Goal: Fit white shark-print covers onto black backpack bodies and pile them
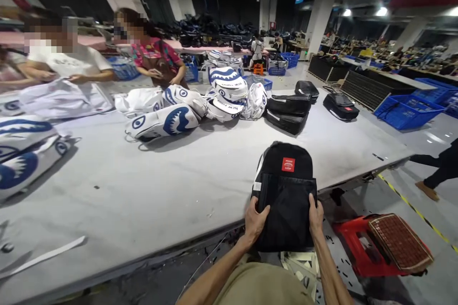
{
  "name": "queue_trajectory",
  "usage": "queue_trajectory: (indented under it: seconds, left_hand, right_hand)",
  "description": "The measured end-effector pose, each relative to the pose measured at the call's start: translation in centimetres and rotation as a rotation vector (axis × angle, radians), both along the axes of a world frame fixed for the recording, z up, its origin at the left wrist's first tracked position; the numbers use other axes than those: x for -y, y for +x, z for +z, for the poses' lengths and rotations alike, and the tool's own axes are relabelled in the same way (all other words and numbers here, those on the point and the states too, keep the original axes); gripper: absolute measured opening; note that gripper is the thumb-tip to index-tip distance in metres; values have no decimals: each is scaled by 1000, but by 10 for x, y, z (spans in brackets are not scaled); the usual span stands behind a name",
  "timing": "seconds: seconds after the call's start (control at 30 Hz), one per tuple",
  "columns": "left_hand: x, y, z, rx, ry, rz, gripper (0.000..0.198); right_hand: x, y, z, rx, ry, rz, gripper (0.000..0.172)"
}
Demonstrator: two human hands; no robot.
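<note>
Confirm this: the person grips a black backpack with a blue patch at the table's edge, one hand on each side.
Not quite. The patch on the black backpack is red, not blue, as the head view shows. The rest holds: the left hand and right hand grip its two sides at the edge of the grey table.

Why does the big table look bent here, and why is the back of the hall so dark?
In the head view, the wide lens bows the grey table and pillars; ceiling lamps flare white while the far hall stays dim. The black backpack held by the left hand and right hand shows little detail.
</note>
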State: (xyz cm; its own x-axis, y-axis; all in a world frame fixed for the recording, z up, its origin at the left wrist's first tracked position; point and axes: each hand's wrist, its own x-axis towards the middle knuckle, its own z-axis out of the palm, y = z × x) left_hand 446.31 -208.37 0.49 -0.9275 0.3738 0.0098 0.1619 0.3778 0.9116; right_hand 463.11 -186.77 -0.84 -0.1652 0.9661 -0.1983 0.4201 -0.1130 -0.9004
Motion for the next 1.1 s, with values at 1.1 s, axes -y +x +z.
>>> queue_trajectory:
  seconds: [1.1]
  left_hand:
    - [-92,-91,18,306,405,-357,35]
  right_hand:
    - [-64,-180,209,396,319,318,114]
